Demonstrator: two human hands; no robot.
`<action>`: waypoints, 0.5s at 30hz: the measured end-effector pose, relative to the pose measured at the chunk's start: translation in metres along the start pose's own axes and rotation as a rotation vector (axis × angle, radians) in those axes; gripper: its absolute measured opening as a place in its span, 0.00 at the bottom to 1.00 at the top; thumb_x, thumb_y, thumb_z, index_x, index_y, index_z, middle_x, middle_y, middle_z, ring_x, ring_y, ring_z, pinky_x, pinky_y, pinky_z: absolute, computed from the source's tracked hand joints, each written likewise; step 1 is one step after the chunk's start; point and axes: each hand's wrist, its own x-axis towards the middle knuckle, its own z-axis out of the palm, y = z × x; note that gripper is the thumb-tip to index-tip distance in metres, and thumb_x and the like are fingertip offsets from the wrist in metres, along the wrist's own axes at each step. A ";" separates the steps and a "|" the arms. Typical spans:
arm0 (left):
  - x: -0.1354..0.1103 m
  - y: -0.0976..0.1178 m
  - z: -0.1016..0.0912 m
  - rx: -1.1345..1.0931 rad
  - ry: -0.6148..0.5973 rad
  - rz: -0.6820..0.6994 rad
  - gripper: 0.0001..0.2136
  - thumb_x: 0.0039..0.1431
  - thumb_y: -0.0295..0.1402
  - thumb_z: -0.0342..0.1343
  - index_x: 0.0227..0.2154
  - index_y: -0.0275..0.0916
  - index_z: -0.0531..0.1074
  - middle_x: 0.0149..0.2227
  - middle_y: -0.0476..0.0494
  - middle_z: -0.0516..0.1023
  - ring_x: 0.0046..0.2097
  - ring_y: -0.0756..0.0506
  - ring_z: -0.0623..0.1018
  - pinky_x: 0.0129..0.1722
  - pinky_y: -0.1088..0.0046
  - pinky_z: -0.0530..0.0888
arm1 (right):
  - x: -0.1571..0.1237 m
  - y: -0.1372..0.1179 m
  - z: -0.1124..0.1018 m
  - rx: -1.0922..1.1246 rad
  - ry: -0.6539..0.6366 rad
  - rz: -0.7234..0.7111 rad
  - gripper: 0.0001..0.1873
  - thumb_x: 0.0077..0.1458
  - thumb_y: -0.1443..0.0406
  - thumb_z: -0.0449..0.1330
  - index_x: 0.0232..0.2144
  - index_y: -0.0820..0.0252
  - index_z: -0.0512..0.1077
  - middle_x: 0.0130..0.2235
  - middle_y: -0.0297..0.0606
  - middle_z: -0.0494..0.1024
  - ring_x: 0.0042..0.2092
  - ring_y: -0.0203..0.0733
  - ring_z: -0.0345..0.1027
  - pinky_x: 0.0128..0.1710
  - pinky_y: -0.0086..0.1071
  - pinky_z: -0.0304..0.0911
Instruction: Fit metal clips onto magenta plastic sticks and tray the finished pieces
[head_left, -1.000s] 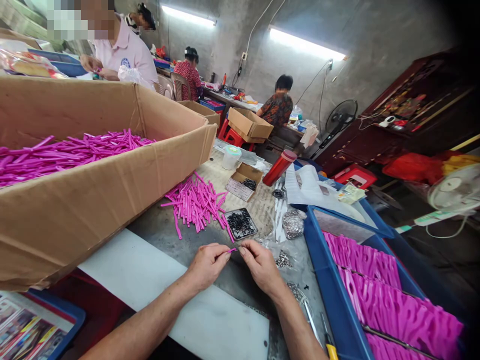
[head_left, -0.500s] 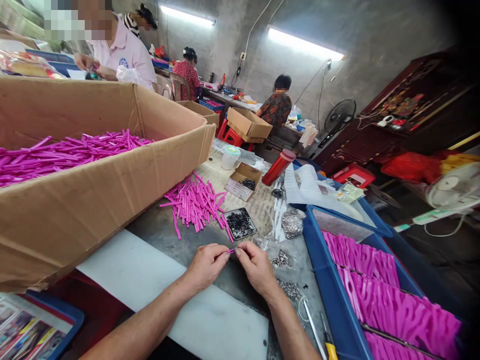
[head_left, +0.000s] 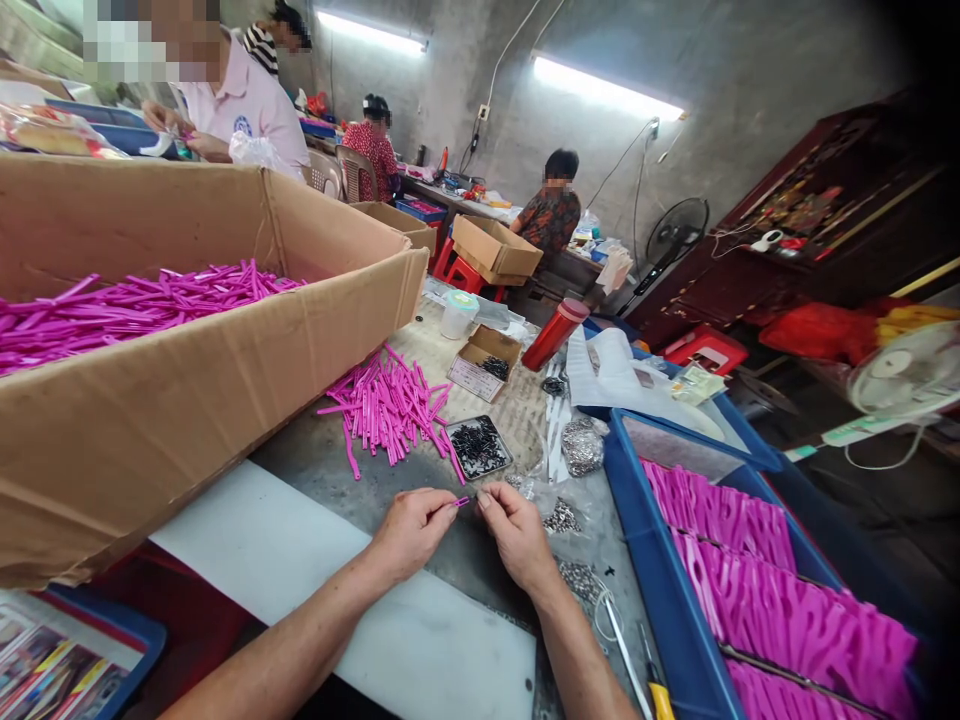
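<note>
My left hand (head_left: 414, 532) pinches a magenta strip (head_left: 462, 501) between thumb and finger, its short end sticking out toward the right. Facing it, my right hand (head_left: 519, 535) has thumb and forefinger pressed together on something small and dark that I cannot make out. A narrow gap separates the strip from those fingertips. Just beyond the hands lies a shallow tray (head_left: 454, 470) of small black parts (head_left: 478, 447). A loose pile of magenta strips (head_left: 394, 405) spreads behind it to the left.
At left stands a big cardboard box (head_left: 225, 370) of magenta strips. A blue crate (head_left: 679, 610) holding magenta pieces is at right. Nearby are bags of metal parts (head_left: 583, 445), a red cylinder (head_left: 553, 335), a small carton (head_left: 480, 382) and a yellow-handled tool (head_left: 660, 695). Several people work behind.
My right fingertips have drawn slightly away from the end of the strip, leaving a small gap. My left hand keeps its pinch on the strip. The whole view has shifted a little.
</note>
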 end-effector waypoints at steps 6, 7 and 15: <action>0.000 0.001 0.000 -0.051 -0.004 -0.016 0.12 0.54 0.31 0.44 0.25 0.36 0.71 0.22 0.50 0.70 0.27 0.50 0.68 0.27 0.78 0.62 | 0.001 0.000 0.002 0.017 -0.004 -0.003 0.10 0.51 0.60 0.50 0.25 0.60 0.64 0.21 0.29 0.60 0.24 0.33 0.52 0.22 0.26 0.50; 0.000 0.001 0.000 -0.063 -0.007 -0.020 0.12 0.54 0.31 0.44 0.25 0.36 0.71 0.21 0.50 0.70 0.26 0.50 0.68 0.27 0.78 0.62 | 0.001 0.000 0.003 0.014 -0.002 -0.007 0.10 0.50 0.60 0.50 0.25 0.60 0.64 0.21 0.29 0.60 0.24 0.33 0.52 0.23 0.26 0.50; -0.002 -0.001 0.002 -0.126 -0.022 -0.021 0.11 0.55 0.29 0.42 0.28 0.37 0.71 0.19 0.53 0.67 0.22 0.52 0.65 0.23 0.80 0.61 | 0.003 0.002 0.004 0.089 0.001 0.049 0.13 0.52 0.58 0.48 0.23 0.61 0.63 0.20 0.29 0.61 0.20 0.32 0.51 0.19 0.26 0.48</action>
